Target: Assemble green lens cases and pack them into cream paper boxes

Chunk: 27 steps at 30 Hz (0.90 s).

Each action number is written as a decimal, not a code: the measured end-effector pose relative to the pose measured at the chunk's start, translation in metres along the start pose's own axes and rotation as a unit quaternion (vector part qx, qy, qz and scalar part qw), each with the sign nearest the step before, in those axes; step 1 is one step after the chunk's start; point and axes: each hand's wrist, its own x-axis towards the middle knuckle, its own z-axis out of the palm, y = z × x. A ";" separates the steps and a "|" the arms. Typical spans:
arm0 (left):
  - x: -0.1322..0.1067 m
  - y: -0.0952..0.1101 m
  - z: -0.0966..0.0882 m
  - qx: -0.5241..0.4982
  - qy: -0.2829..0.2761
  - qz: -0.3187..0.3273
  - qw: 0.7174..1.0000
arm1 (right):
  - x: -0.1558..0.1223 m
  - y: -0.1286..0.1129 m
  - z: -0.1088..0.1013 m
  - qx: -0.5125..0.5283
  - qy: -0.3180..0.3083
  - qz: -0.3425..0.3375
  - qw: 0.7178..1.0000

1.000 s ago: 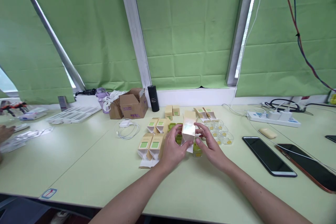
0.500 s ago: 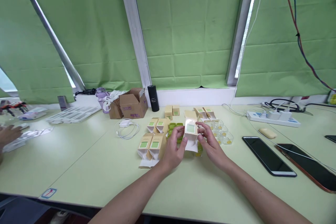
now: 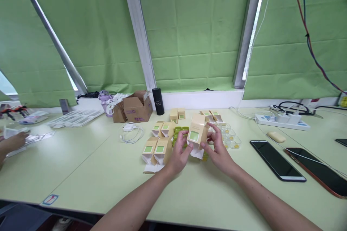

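Observation:
I hold a small tan carton (image 3: pixel 197 133) with a green label just above the pale green table (image 3: pixel 108 173). My left hand (image 3: pixel 179 155) grips its lower left side, fingers curled. My right hand (image 3: pixel 218 149) holds the right side and back. A white flap hangs open at the carton's bottom. Beneath and behind it lie green jars (image 3: pixel 181 130) and clear plastic lids (image 3: pixel 230 137). Similar tan cartons (image 3: pixel 155 149) stand in pairs to the left.
Two phones (image 3: pixel 278 160) lie at the right, near a power strip (image 3: pixel 282 121) and cables. A brown cardboard box (image 3: pixel 137 108), a black cylinder (image 3: pixel 158 101) and a white cable (image 3: pixel 131 131) sit at the back. Another person's hand (image 3: pixel 12 142) works at the far left edge.
The carton has turned in my hands so its green label faces me and tilts left; my right fingers shifted to its top right. The other person's hand moved slightly right.

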 end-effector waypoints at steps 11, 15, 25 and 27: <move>0.008 -0.001 0.005 -0.131 0.003 -0.057 0.990 | 0.002 -0.008 0.004 0.138 0.047 0.040 0.989; 0.010 -0.002 0.004 -0.179 -0.004 -0.069 0.981 | 0.004 -0.009 0.001 0.159 0.056 0.073 0.983; 0.013 0.005 0.000 -0.162 0.013 -0.089 0.983 | 0.008 -0.007 -0.005 0.048 0.053 0.083 0.994; 0.015 0.003 0.000 -0.142 0.021 -0.090 0.985 | 0.009 -0.006 -0.006 0.067 0.053 0.094 0.992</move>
